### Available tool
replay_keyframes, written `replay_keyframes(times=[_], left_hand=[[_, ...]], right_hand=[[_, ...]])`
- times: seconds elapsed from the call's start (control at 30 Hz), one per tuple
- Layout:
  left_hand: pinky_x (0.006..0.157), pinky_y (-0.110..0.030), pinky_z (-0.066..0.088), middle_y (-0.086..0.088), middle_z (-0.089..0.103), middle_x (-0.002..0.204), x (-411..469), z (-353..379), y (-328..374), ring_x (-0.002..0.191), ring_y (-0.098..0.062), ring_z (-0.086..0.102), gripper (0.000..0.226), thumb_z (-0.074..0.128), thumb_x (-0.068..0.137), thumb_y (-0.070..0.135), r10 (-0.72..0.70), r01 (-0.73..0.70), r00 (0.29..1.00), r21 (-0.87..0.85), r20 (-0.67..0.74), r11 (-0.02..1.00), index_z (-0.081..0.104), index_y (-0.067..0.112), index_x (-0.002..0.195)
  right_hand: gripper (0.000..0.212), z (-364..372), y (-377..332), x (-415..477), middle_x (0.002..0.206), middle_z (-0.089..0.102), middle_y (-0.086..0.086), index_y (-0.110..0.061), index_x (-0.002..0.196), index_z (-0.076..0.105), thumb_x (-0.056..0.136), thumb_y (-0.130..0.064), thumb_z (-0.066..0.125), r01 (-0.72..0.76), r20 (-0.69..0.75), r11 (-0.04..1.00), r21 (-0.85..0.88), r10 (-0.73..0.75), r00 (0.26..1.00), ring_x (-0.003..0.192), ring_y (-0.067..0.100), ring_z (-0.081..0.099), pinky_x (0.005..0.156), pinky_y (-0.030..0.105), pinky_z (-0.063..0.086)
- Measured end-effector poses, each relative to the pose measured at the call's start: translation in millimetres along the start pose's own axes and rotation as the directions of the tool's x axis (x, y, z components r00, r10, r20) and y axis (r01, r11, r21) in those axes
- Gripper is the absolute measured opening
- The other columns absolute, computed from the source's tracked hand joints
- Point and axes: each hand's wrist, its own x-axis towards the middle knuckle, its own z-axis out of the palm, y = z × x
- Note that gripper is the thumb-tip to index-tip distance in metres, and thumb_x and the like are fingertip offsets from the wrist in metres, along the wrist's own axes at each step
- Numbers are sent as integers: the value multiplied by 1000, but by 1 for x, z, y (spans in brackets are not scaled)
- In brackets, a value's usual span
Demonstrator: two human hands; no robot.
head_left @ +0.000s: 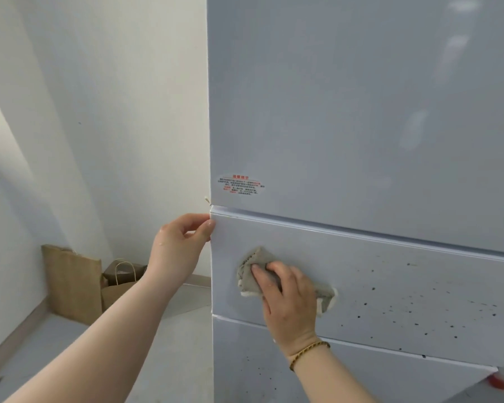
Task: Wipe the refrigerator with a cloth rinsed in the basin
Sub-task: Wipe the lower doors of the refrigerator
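Slanting cloth (255, 257) (long axis down-right)

Soft, even daylight fills the room. Pale glare streaks the fridge (346, 97) at its upper right. A diagonal shadow crosses the wall (99, 97). The bottom right corner is blurred, and straight edges bow slightly.

your right hand (288, 298) covers the middle of the cloth (252, 261); print on the sticker (240, 185) is too small to read.
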Motion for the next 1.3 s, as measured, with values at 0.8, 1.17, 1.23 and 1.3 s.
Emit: replay_keyframes(times=[0.8, 1.17, 1.23, 1.3], left_hand=[[80, -31, 50, 9, 65, 76, 13, -8, -5, 67, 2, 61, 16, 57, 87, 20, -19, 26, 994, -68, 105, 997, 61, 26, 73], [87, -38, 49, 13, 61, 79, 10, -2, -5, 83, -13, 59, 16, 54, 89, 22, -53, 59, 996, -93, 65, 994, 56, 29, 75], [85, -35, 48, 15, 60, 82, 7, 0, -7, 80, -6, 57, 15, 55, 89, 21, -55, 62, 996, -114, 67, 992, 55, 30, 77], [82, -29, 47, 17, 59, 86, 2, 3, -8, 78, -1, 56, 15, 55, 88, 20, -55, 66, 996, -154, 70, 986, 53, 32, 81]], right_hand=[[31, 15, -18, 41, 114, 48, -9, -27, 108, 52, 97, -8, 30, 172, -95, 984, -37, -175, 980, 86, 16, 42, 73, 28, 34], [37, 21, -13, -26, 101, 65, -10, -30, 96, 64, 73, -14, 41, 454, 341, 888, 74, -450, 825, 83, 16, 39, 71, 26, 30], [28, 7, -2, 2, 107, 60, -8, -27, 104, 53, 86, -11, 39, 372, 235, 925, 82, -381, 894, 82, 16, 39, 70, 27, 30], [31, -9, 13, 29, 109, 62, -7, -25, 107, 52, 96, -8, 29, 272, 105, 959, 86, -280, 954, 82, 18, 40, 69, 28, 32]])
